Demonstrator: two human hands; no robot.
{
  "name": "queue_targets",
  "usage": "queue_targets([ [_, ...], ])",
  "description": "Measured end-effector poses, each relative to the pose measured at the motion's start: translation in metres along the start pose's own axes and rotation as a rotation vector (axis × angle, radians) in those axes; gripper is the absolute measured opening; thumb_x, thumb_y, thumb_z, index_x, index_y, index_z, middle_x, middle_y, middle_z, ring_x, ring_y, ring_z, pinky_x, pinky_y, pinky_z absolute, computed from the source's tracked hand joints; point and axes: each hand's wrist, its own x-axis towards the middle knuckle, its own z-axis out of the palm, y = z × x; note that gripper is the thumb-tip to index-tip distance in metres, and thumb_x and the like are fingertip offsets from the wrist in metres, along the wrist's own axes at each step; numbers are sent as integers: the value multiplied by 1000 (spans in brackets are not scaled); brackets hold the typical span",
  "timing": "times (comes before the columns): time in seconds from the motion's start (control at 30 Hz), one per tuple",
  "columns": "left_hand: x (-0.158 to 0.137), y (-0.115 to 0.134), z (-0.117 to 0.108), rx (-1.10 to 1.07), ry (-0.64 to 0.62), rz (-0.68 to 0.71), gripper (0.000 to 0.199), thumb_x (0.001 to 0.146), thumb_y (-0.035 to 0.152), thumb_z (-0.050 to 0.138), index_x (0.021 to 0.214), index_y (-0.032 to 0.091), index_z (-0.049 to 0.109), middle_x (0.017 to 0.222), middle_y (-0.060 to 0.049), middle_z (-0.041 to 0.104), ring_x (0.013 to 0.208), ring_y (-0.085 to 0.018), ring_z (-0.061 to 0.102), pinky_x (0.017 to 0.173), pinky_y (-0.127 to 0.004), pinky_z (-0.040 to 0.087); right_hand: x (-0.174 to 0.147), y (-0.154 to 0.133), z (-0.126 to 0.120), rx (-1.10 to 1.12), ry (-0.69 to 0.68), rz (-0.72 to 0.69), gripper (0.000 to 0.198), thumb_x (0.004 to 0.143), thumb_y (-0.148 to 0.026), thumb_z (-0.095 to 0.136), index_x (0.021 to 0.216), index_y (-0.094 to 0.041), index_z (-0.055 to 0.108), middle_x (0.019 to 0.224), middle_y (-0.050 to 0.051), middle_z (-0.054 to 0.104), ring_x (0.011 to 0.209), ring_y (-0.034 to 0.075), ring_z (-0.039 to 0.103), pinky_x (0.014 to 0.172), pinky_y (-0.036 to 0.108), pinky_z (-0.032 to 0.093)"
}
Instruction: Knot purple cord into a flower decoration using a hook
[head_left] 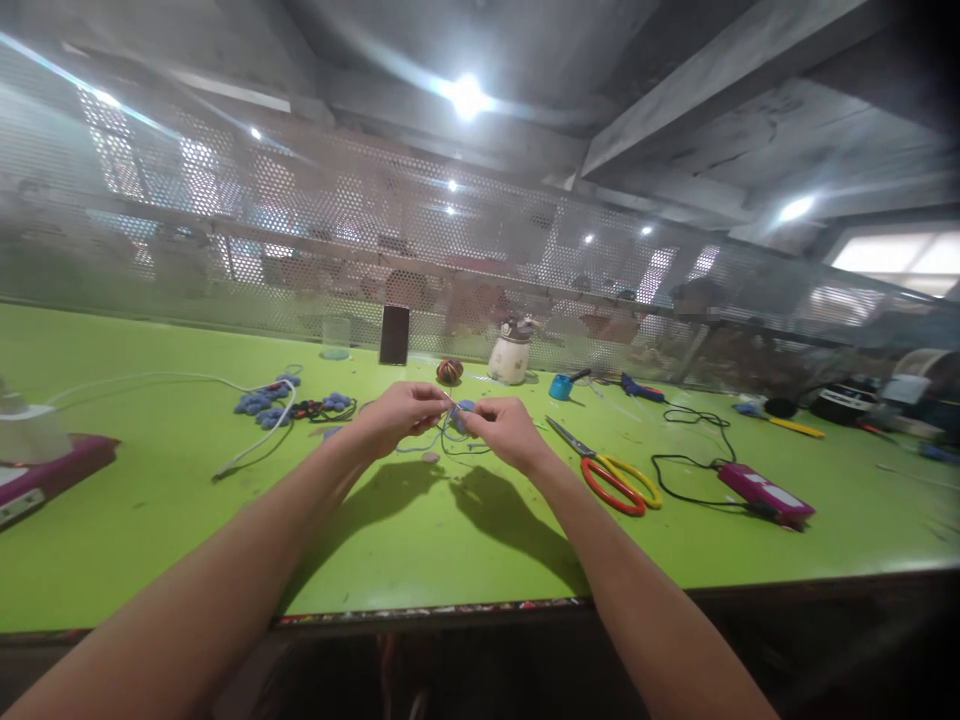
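My left hand (412, 414) is closed in a pinch above the green table, its fingertips at a thin, light sliver whose kind I cannot make out. Close beside it, my right hand (502, 425) pinches the edge of a small blue yarn piece (463, 418). Loose blue and dark strands (444, 440) trail onto the table below the fingers. A small round disc (430, 458) lies under the hands. Right of my right hand rest scissors (611, 484) with one red and one yellow handle loop, blades slightly apart.
Blue knobbly yarn pieces (262, 402) lie at left by a white cable (247, 455). Behind the hands stand a dark box (394, 335), a striped ball (449, 372) and a white jar (510, 358). A purple power strip (765, 494) sits right; perforated panel (465, 270) backs the table.
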Motion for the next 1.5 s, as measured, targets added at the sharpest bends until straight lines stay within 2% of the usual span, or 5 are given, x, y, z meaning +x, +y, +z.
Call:
queue_targets([
  [0.43, 0, -2, 1, 245, -1, 51, 23, 69, 33, 69, 63, 11, 65, 43, 5, 41, 41, -6, 26, 45, -23, 16, -1, 0, 2, -187, -6, 4, 33, 74, -31, 56, 47, -17, 45, 47, -4, 39, 48, 9, 32, 48, 24, 23],
  [0.77, 3, -7, -6, 78, -88, -12, 20, 64, 30, 73, 62, 11, 65, 43, 8, 29, 42, -5, 19, 46, -25, 8, -2, -3, -8, -128, -134, -109, 50, 83, -50, 51, 47, -17, 42, 48, -4, 34, 47, 8, 28, 47, 25, 22],
  [1.0, 3, -7, -7, 83, -137, -31, 17, 65, 26, 71, 70, 10, 70, 44, 7, 33, 43, -5, 19, 46, -25, 8, 0, -1, -15, -356, 106, -352, 53, 95, -46, 34, 60, -15, 60, 65, 6, 54, 66, 16, 48, 66, 30, 36],
  [1.23, -1, -5, -2, 137, -238, -75, 13, 64, 23, 71, 63, 10, 70, 45, 4, 41, 43, -5, 23, 45, -23, 14, -1, -7, -7, -225, 42, -496, 52, 98, -44, 29, 75, -14, 65, 82, 11, 61, 86, 20, 53, 81, 34, 41],
  [1.5, -4, -3, 4, 139, -292, -63, 14, 66, 24, 72, 69, 10, 72, 44, 4, 41, 43, -5, 25, 43, -22, 16, 10, 15, -1, 191, -131, -99, 62, 90, -61, 32, 65, -13, 62, 59, 4, 57, 55, 12, 50, 56, 27, 40],
])
